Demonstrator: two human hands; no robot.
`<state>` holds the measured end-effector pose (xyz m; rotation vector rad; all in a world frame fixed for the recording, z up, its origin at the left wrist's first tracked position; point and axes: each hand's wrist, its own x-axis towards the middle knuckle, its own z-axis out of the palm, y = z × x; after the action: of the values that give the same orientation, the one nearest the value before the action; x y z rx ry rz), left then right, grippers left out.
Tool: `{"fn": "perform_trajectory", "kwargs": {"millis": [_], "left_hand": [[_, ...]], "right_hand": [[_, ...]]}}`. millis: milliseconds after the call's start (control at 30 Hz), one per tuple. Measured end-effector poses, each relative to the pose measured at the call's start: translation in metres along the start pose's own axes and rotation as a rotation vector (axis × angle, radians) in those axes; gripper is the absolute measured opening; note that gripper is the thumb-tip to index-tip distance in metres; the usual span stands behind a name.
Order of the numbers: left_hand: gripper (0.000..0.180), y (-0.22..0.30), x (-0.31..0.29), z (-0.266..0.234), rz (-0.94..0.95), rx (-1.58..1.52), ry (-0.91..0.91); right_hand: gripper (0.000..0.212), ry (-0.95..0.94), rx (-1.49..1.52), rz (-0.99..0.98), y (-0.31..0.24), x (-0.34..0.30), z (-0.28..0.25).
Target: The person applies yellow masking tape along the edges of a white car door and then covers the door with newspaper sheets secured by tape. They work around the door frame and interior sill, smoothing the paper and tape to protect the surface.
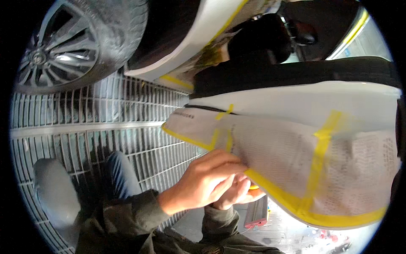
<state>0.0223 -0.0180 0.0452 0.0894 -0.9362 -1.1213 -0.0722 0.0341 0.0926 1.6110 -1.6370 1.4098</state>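
Printed newspaper (275, 148) covers much of a white car door panel (296, 99), bordered by yellow masking tape (319, 167). At the lower edge of this paper, my left hand (207, 180) has its fingers closed on the taped border. Just beneath and partly behind it is my right hand (237, 192), its fingers curled around a yellow thing (253, 186) that looks like a roll of masking tape. Most of that thing is hidden by the fingers. Both hands nearly touch each other.
A car wheel (63, 55) stands at upper left, beside a white sill (169, 59) with yellow tape. Metal floor grating (80, 139) runs below, under my legs. A dark car seat (258, 42) shows through the doorway. A grey and red object (256, 213) lies beyond my right hand.
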Motion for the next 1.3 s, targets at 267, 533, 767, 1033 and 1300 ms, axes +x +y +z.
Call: {"fn": "perform_trajectory", "kwargs": {"millis": [267,533,767,1033,1300], "left_hand": [[0.029,0.05,0.018,0.01,0.168,0.01,0.026],[0.022,0.041,-0.007,0.033,0.085,0.157,0.205],[0.026,-0.041,-0.035,0.012,0.022,0.419,0.237],[0.025,-0.053,-0.016,0.0,0.072,0.626,0.241],[0.032,-0.083,0.042,-0.031,0.087,0.702,0.44]], "right_hand": [[0.031,-0.108,0.253,0.062,-0.004,-0.01,-0.018],[0.032,-0.148,0.429,0.041,-0.008,-0.005,-0.04],[0.031,-0.012,0.317,0.166,-0.014,-0.006,-0.022],[0.029,-0.034,0.322,0.125,0.004,-0.012,-0.026],[0.028,-0.1,0.279,0.187,0.011,-0.02,-0.021]]}}
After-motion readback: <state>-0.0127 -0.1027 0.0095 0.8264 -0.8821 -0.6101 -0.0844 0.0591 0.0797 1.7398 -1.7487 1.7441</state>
